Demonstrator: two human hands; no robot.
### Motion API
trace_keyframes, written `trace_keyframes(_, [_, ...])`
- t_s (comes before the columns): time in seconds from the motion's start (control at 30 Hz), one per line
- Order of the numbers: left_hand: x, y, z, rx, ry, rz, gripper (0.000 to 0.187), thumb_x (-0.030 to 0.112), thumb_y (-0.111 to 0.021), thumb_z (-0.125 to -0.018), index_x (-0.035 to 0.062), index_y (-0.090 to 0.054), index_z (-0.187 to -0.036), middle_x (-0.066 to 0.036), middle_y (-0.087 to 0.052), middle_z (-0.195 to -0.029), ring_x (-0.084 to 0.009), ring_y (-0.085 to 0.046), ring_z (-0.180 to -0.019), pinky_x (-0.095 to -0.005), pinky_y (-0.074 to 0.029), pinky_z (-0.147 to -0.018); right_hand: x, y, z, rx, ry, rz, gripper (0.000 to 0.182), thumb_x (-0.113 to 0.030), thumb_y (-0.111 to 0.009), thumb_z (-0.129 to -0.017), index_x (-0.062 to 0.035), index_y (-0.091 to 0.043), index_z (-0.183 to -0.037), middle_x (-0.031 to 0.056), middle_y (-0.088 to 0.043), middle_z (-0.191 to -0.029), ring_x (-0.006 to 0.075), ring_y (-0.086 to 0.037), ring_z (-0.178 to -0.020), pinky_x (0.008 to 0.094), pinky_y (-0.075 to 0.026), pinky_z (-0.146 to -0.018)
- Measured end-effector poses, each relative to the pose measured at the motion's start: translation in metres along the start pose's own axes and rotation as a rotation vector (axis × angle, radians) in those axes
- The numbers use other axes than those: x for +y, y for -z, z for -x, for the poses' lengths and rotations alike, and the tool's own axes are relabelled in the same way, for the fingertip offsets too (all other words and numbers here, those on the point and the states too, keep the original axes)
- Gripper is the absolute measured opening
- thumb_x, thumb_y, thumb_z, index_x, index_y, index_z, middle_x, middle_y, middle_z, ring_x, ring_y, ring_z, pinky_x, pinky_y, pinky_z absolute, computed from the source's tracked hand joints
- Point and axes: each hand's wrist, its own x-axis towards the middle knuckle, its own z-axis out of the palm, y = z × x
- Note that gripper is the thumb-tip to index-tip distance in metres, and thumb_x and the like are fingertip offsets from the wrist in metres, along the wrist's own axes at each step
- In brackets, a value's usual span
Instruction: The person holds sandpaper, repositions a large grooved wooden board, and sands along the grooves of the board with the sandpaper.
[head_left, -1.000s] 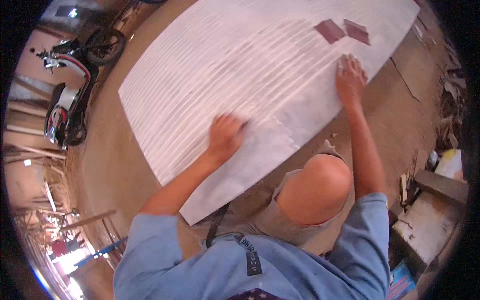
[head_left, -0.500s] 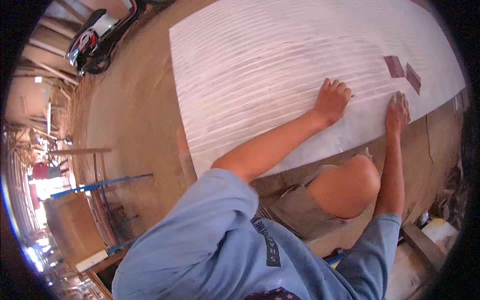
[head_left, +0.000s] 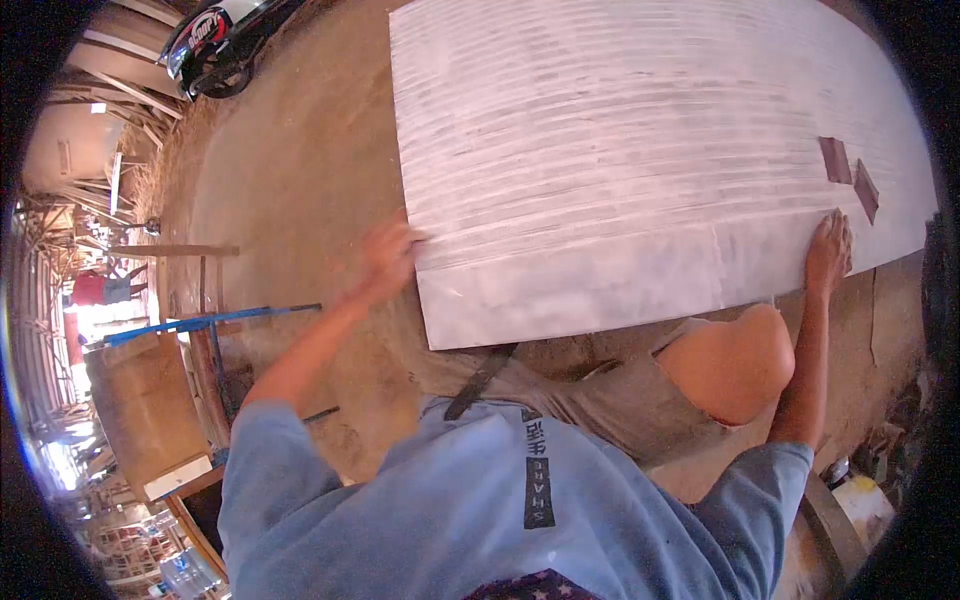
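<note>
A large pale panel (head_left: 620,200) with many thin parallel streaks lies in front of me. At its left edge is my left hand (head_left: 390,258), blurred, its fingers curled round something small and dark that I cannot make out. My right hand (head_left: 830,255) rests flat on the panel near its right front edge. Just beyond those fingers, two dark reddish-brown pieces, one on the left (head_left: 835,160) and one on the right (head_left: 866,191), lie on the panel.
My bent knee (head_left: 735,365) is close to the panel's front edge. A motorbike (head_left: 215,50) stands at the upper left. Blue bars (head_left: 210,320) and a brown board (head_left: 150,415) are at the left. A person in red (head_left: 90,289) is far off at the left.
My left hand has swept left across the panel to its left edge. My right hand stays on the panel by the brown pieces. The view has shifted, with the panel now further right.
</note>
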Motion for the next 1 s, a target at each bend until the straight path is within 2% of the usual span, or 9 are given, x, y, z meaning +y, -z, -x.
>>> trace_keyframes(0.03, [0.007,-0.029,-0.02,0.007,-0.105,0.046,0.012,0.014,-0.068,-0.083,0.0057,-0.067,-0.092,-0.008,-0.062,-0.088,-0.027,-0.059,-0.086,-0.0407,-0.044,-0.077,0.002,-0.001,-0.003,0.001,0.014,-0.026,0.051,-0.044,-0.039,-0.101,-0.0149,-0.05,-0.141,0.0101,-0.047,-0.148,0.0295,-0.043,-0.135,0.0513,-0.034,-0.109])
trace_keyframes(0.17, [0.089,-0.067,-0.114,0.001,-0.092,0.204,0.012,0.011,-0.071,-0.079,0.0065,-0.067,-0.09,-0.011,-0.063,-0.087,-0.0296,-0.06,-0.084,-0.0414,-0.045,-0.078,0.01,-0.009,0.0,0.102,0.091,-0.034,0.05,-0.042,-0.038,-0.101,-0.0146,-0.049,-0.142,0.0111,-0.047,-0.147,0.0297,-0.043,-0.136,0.0521,-0.033,-0.109])
trace_keyframes(0.4, [0.26,-0.169,-0.296,0.169,-0.305,0.308,0.011,0.016,-0.059,-0.082,0.006,-0.064,-0.086,-0.013,-0.061,-0.088,-0.0304,-0.058,-0.09,-0.0442,-0.044,-0.081,-0.007,0.015,0.002,0.038,-0.008,-0.046,0.048,-0.041,-0.039,-0.101,-0.0144,-0.051,-0.139,0.0107,-0.048,-0.146,0.0308,-0.043,-0.136,0.054,-0.034,-0.107])
trace_keyframes(0.5, [0.234,-0.155,-0.268,0.148,-0.309,0.203,0.009,0.014,-0.061,-0.082,0.0071,-0.065,-0.086,-0.012,-0.06,-0.087,-0.0301,-0.058,-0.09,-0.0446,-0.044,-0.082,-0.01,0.02,0.001,0.007,-0.039,-0.047,0.048,-0.041,-0.04,-0.101,-0.0151,-0.051,-0.139,0.0103,-0.047,-0.147,0.0301,-0.043,-0.136,0.053,-0.034,-0.108])
trace_keyframes(0.57, [0.161,-0.125,-0.199,0.029,-0.274,0.206,0.017,0.019,-0.057,-0.092,0.0048,-0.065,-0.087,-0.012,-0.061,-0.089,-0.0289,-0.058,-0.092,-0.0442,-0.044,-0.09,-0.011,0.02,0.001,0.035,-0.032,-0.063,0.047,-0.041,-0.041,-0.1,-0.0154,-0.051,-0.139,0.0101,-0.047,-0.146,0.03,-0.043,-0.135,0.0525,-0.034,-0.108])
trace_keyframes(0.6, [0.127,-0.101,-0.158,-0.016,-0.221,0.14,0.016,0.02,-0.06,-0.091,0.0062,-0.066,-0.086,-0.011,-0.06,-0.084,-0.0291,-0.058,-0.087,-0.0438,-0.045,-0.085,-0.011,0.017,0.003,0.053,-0.029,-0.076,0.047,-0.04,-0.042,-0.1,-0.0157,-0.051,-0.139,0.01,-0.048,-0.146,0.0299,-0.043,-0.135,0.0521,-0.034,-0.108])
trace_keyframes(0.73, [0.016,-0.033,-0.044,-0.086,-0.105,0.029,0.013,0.012,-0.072,-0.077,0.0077,-0.068,-0.089,-0.007,-0.062,-0.081,-0.0252,-0.059,-0.083,-0.0388,-0.044,-0.074,-0.002,-0.003,0.002,0.095,-0.001,0.008,0.047,-0.039,-0.043,-0.1,-0.0147,-0.052,-0.139,0.0104,-0.048,-0.146,0.0298,-0.044,-0.134,0.0512,-0.035,-0.107])
trace_keyframes(0.83, [0.03,-0.029,-0.061,-0.099,-0.126,0.114,0.014,0.008,-0.072,-0.076,0.0064,-0.067,-0.089,-0.008,-0.062,-0.083,-0.0257,-0.059,-0.084,-0.0375,-0.043,-0.072,-0.008,0.008,0.004,0.082,-0.017,0.005,0.046,-0.038,-0.044,-0.099,-0.0142,-0.053,-0.137,0.0108,-0.049,-0.145,0.0303,-0.045,-0.133,0.0506,-0.035,-0.107])
trace_keyframes(1.0, [0.172,-0.115,-0.205,0.045,-0.236,0.288,0.008,0.009,-0.068,-0.081,0.006,-0.064,-0.088,-0.01,-0.059,-0.084,-0.0283,-0.057,-0.085,-0.0418,-0.043,-0.078,-0.019,0.024,0.008,-0.059,-0.083,0.063,0.05,-0.04,-0.041,-0.1,-0.0163,-0.046,-0.144,0.0094,-0.043,-0.15,0.029,-0.038,-0.139,0.0469,-0.029,-0.113])
